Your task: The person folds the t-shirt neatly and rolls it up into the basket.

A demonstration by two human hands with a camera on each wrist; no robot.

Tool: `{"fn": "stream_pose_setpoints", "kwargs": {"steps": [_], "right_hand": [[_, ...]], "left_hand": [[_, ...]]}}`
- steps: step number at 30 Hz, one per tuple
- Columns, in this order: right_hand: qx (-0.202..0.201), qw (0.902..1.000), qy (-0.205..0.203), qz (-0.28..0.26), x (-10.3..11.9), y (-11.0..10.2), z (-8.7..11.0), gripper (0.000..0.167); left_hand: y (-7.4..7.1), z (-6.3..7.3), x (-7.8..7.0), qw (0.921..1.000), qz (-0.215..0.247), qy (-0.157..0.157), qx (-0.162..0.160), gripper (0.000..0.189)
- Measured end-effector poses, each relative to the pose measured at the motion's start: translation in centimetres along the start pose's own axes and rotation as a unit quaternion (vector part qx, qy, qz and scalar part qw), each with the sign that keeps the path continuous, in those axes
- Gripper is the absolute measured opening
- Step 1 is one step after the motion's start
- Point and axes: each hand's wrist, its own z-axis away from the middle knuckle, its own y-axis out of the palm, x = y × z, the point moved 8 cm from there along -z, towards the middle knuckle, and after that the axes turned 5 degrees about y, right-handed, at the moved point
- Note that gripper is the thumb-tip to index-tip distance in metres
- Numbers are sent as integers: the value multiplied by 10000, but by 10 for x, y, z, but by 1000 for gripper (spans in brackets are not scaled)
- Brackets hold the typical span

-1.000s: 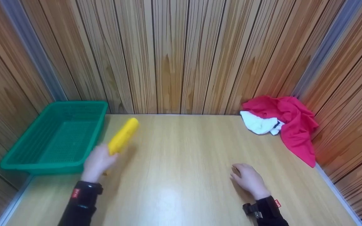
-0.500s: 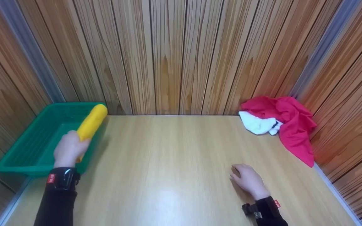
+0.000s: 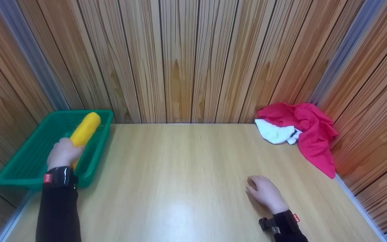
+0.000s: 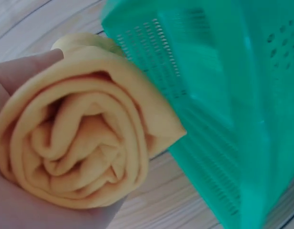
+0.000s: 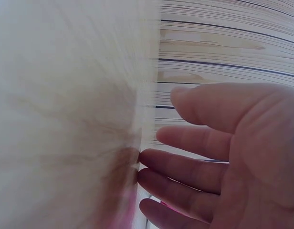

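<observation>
My left hand (image 3: 64, 153) grips a rolled-up yellow cloth (image 3: 85, 129) over the green plastic basket (image 3: 3, 179) at the left. In the left wrist view, the spiral end of the yellow cloth (image 4: 85, 148) faces the camera, with the thumb along its side and the perforated basket wall (image 4: 199, 143) beyond. On the right of the table my right hand (image 3: 265, 192) rests with nothing in it. The right wrist view shows this hand (image 5: 204, 157) with relaxed, slightly bent fingers, the fingertips at the tabletop.
A crumpled red cloth (image 3: 316, 131) lies in the back right corner, with a white cloth (image 3: 274, 131) partly under it. Wood-panelled walls (image 3: 180, 60) enclose the tabletop (image 3: 180, 161) at the back and on both sides.
My left hand has carried the yellow cloth roll leftward from over the table to over the basket, and a little lower in the last half second. The right hand stays put.
</observation>
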Motion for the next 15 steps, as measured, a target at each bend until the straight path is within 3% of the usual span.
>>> {"fn": "stream_pose_setpoints", "kwargs": {"steps": [8, 15], "right_hand": [[-64, 9999, -127, 9, 3, 2, 1, 35], [-116, 9998, -143, 37, 3, -2, 1, 34]], "left_hand": [[-1, 2, 17, 9994, -79, -314, 130, 48], [5, -3, 21, 9989, -90, -387, 265, 48]]}}
